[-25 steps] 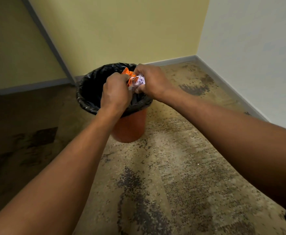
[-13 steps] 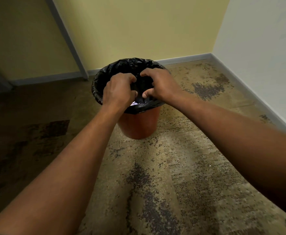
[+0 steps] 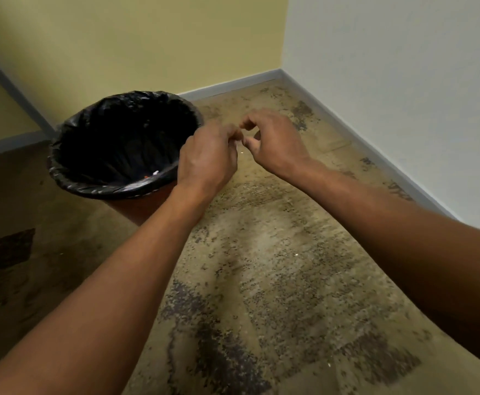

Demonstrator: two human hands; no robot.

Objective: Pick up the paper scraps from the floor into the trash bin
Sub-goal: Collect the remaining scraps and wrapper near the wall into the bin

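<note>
An orange trash bin [image 3: 136, 208] lined with a black bag [image 3: 70, 178] stands on the floor at the left. Deep inside it, small bits of white and orange paper scraps [image 3: 152, 174] show near the front wall. My left hand [image 3: 207, 158] hovers just right of the bin's rim, fingers curled, nothing visible in it. My right hand [image 3: 273, 141] is beside it over the carpet, fingers loosely curled and apart, fingertips nearly touching the left hand's. Neither hand holds paper.
Mottled beige and brown carpet [image 3: 275, 266] covers the floor. A yellow wall [image 3: 147, 44] and a white wall [image 3: 404, 81] meet in a corner behind the bin, with grey skirting [image 3: 227, 85]. Tiny pale specks [image 3: 330, 365] lie on the carpet.
A second ago both hands held crumpled orange and white paper over the bin; it dropped in. Now both hands have left the bin's opening and sit to its right, with nothing in them.
</note>
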